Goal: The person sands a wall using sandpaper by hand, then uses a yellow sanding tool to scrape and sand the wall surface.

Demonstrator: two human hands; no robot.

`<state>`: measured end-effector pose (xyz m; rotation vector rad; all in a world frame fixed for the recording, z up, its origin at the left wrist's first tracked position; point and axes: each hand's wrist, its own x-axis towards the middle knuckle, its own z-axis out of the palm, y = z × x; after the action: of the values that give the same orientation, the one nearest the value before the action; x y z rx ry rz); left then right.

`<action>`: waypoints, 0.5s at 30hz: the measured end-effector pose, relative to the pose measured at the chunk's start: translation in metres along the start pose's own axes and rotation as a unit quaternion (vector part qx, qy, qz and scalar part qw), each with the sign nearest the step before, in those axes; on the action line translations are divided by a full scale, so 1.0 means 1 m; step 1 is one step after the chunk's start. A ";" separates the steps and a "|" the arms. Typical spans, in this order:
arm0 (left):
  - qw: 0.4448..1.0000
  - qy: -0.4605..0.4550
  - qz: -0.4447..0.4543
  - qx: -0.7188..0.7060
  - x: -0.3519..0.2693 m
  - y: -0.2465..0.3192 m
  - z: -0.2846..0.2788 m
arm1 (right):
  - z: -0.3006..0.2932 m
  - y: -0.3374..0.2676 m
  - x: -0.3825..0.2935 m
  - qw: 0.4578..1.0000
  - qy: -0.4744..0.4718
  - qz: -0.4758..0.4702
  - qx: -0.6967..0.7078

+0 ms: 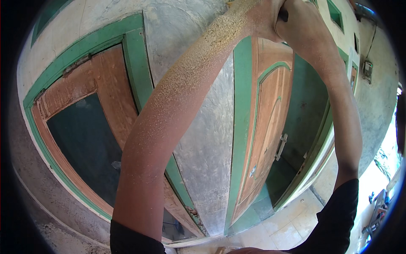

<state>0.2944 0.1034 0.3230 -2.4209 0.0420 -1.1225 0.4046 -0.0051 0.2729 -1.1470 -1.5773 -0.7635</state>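
Note:
Both my arms reach up past the top edge of the head view. My left hand [265, 22] is partly in view at the top, its fingers hidden or cut off. Pale sawdust-like shavings coat the left wrist and forearm [190, 70]. Close beside it is my right hand [296, 20], also cut off by the edge, with a few light specks on its forearm. A small dark patch or object [283, 14] shows between the hands; what it is cannot be told. Behind the arms are a grey plastered wall [203, 158] and a green door frame [242, 111].
A wooden-framed window [82, 139] with green surround stands left. Right of the wall, a carved wooden door [269, 127] with a metal handle [281, 147] stands ajar. Pale floor tiles [285, 235] lie below. An electricity meter [368, 70] hangs far right, above blurred items [377, 206] outside.

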 end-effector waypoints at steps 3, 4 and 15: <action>0.998 0.051 0.036 0.024 0.008 -0.012 0.003 | 0.001 -0.002 -0.004 0.995 0.065 -0.065 -0.026; 0.998 0.050 0.035 0.026 0.010 -0.021 0.006 | -0.001 -0.006 -0.005 0.987 0.099 -0.114 -0.048; 0.998 0.001 0.030 0.057 0.009 0.000 -0.004 | 0.002 -0.001 0.004 1.000 0.019 -0.005 0.021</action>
<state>0.2972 0.1004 0.3316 -2.3018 0.0483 -1.0720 0.4030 -0.0023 0.2759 -1.0879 -1.5613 -0.7507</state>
